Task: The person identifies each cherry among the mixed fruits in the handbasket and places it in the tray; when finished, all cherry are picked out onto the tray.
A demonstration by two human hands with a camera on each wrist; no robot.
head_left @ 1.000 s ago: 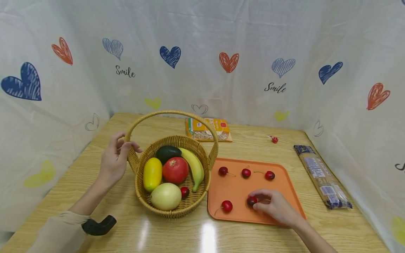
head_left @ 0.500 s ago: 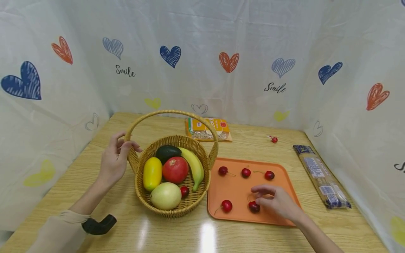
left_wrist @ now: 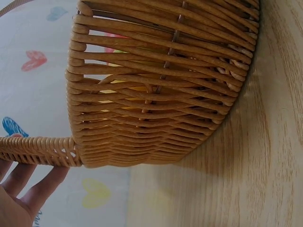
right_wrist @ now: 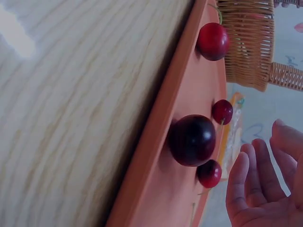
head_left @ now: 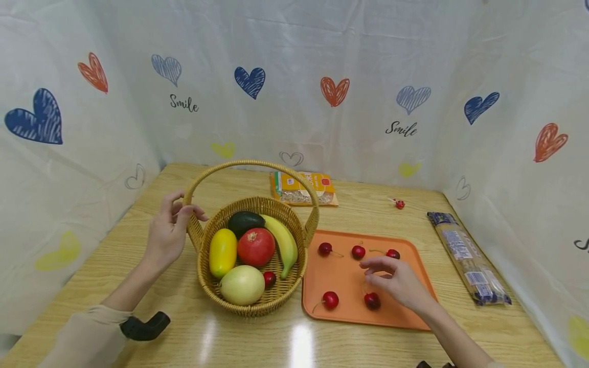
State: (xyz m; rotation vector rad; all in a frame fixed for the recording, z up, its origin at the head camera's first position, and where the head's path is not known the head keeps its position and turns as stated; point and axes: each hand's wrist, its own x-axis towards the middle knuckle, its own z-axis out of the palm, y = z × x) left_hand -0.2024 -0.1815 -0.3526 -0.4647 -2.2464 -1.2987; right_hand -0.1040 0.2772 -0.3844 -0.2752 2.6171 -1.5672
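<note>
My left hand [head_left: 168,230] grips the left side of the wicker basket's handle [head_left: 250,162]; in the left wrist view its fingers [left_wrist: 43,188] lie along the handle's base. Inside the wicker basket [head_left: 205,291] are a yellow oval fruit [head_left: 223,253], an avocado [head_left: 245,223], a banana [head_left: 284,245], a pomegranate [head_left: 255,247], a pale green melon [head_left: 242,285] and a cherry [head_left: 269,278]. Over the orange tray [head_left: 340,273] hovers my right hand [head_left: 399,283], fingers loosely bent and holding nothing. Just below it rests a dark cherry [right_wrist: 193,140].
Several stemmed cherries lie on the tray, one cherry [head_left: 330,300] near its front left corner. An orange food packet [head_left: 306,189] sits behind the basket. Farther right are a red lollipop [head_left: 399,204] and a long noodle packet [head_left: 469,258]. A printed curtain [head_left: 294,117] surrounds the table.
My right hand has let go of the dark cherry and risen away from it. The cherry now lies slightly farther right on the tray. My left hand keeps its place on the handle.
</note>
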